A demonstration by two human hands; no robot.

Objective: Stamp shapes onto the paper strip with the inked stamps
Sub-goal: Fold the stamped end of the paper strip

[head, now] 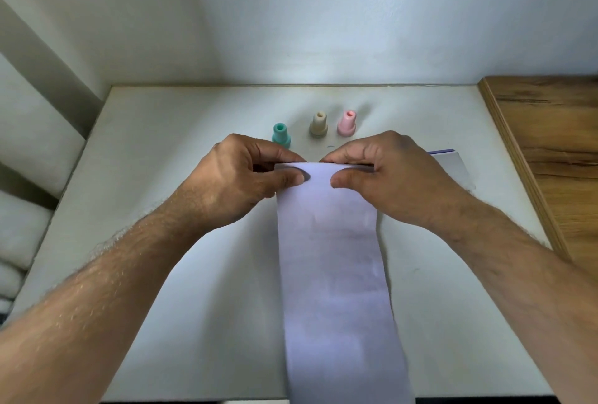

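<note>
A long pale lilac paper strip (336, 274) runs from the table's near edge toward the middle. My left hand (239, 177) pinches its far left corner between thumb and fingers. My right hand (385, 174) pinches the far right corner the same way. The strip's surface looks blank. Beyond my hands stand three small stamps upright in a row: a teal stamp (281, 135), a beige stamp (318, 125) and a pink stamp (347, 123). Neither hand touches a stamp.
The white table (161, 151) sits in a corner of white walls. A wooden board (550, 145) adjoins its right edge. A white sheet or pad (453, 164) lies partly hidden behind my right hand. White cushions are at the left.
</note>
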